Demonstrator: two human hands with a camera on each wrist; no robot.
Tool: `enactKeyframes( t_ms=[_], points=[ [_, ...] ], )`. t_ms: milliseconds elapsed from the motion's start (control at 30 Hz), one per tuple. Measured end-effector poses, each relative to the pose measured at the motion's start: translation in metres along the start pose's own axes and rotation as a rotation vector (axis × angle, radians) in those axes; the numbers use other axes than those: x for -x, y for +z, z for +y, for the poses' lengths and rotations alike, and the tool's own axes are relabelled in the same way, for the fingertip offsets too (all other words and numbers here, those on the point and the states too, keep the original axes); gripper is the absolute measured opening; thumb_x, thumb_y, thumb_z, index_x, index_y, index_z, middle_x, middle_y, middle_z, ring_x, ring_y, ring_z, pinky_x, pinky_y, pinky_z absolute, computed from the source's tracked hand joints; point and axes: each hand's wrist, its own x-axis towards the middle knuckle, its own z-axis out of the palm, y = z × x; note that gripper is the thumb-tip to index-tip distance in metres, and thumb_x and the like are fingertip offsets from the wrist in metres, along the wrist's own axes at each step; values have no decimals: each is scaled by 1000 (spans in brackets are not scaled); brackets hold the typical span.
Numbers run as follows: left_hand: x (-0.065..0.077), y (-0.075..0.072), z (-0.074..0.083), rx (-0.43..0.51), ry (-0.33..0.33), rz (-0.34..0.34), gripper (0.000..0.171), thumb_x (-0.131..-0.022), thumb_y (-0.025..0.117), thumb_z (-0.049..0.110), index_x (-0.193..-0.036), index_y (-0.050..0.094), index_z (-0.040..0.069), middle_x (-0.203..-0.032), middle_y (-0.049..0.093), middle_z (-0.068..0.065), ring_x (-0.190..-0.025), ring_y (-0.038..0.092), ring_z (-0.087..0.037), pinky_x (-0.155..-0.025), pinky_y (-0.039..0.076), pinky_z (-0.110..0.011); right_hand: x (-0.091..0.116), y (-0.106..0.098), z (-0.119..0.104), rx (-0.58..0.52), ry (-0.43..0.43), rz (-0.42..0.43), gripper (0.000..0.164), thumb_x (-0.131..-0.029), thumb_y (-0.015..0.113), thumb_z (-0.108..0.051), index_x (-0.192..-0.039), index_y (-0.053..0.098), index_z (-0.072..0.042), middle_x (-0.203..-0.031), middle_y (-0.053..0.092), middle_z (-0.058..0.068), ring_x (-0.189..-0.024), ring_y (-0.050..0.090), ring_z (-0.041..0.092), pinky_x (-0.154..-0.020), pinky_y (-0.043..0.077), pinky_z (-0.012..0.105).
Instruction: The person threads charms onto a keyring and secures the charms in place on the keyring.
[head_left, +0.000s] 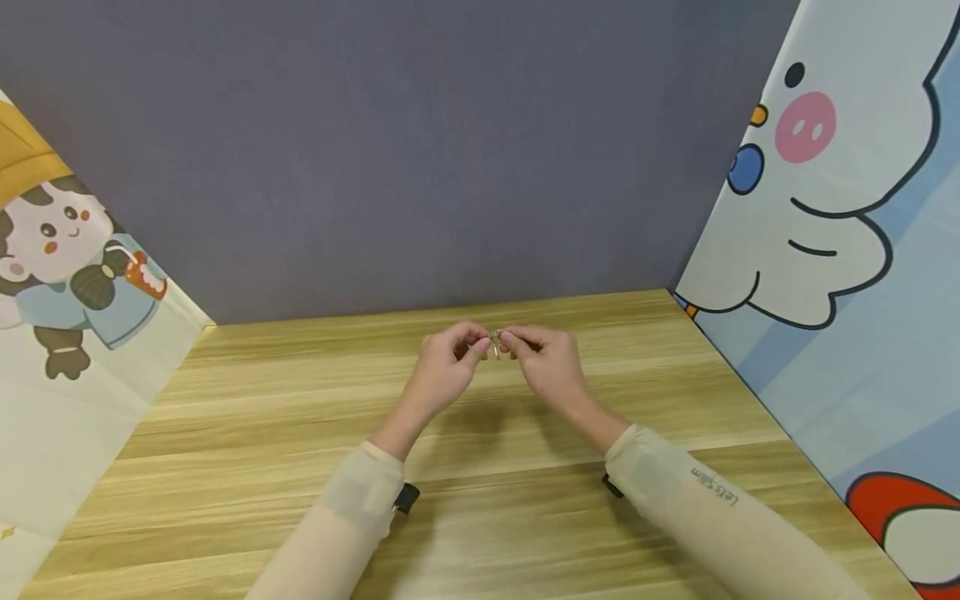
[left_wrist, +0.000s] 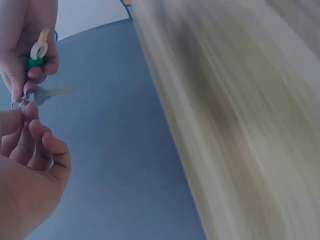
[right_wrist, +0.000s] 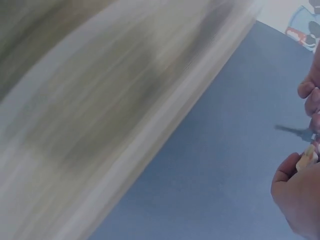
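My left hand and right hand meet fingertip to fingertip above the wooden table. Between them a small metal key hangs downward. In the left wrist view the key looks blurred and sticks out from a wire key ring, which the fingers of both hands pinch. A small keychain charm, white and green with a yellowish tip, lies against the right hand's curled fingers. The right wrist view shows the key and a pale piece of the charm at the right edge, partly cut off.
A wood-grain table spreads beneath both arms. Behind it rises a plain grey panel. Cartoon-printed panels stand at the left and right. Dark wrist straps show at the sleeves.
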Motion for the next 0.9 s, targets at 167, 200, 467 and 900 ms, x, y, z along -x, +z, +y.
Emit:
enactKeyframes(
  t_ms=[167, 200, 467, 900],
  points=[
    [-1, -4, -1, -113, 47, -70, 13, -107, 65, 15, -111, 75, 7, -92, 77, -7, -61, 58, -13, -56, 47, -25, -1, -5, 0, 136, -102, -70, 15, -102, 72, -13, -106, 84, -5, -94, 82, 9, -79, 73, 19, -68, 57, 26],
    [-1, -5, -1, -131, 54, -78, 14, -107, 65, 15, -111, 75, 7, -92, 77, -7, -61, 58, -12, -56, 48, -25, -2, -6, 0, 158, -123, -82, 15, -102, 72, -13, -106, 84, -5, -94, 82, 9, -80, 73, 19, -69, 58, 28],
    [-2, -7, 0, -222, 75, -128, 12, -106, 66, 12, -108, 77, 6, -90, 77, -8, -63, 58, -8, -58, 49, -24, -5, -8, 1, 304, -315, -141, 12, -101, 72, -7, -103, 84, -3, -94, 82, 9, -77, 72, 16, -67, 60, 30],
    [0, -8, -2, -206, 85, -136, 12, -106, 65, 10, -104, 75, 4, -88, 78, -4, -68, 62, -9, -62, 53, -24, -3, -8, 3, 287, -374, -151, 13, -100, 73, -6, -105, 83, 0, -92, 81, 10, -73, 70, 15, -63, 57, 26]
  ],
)
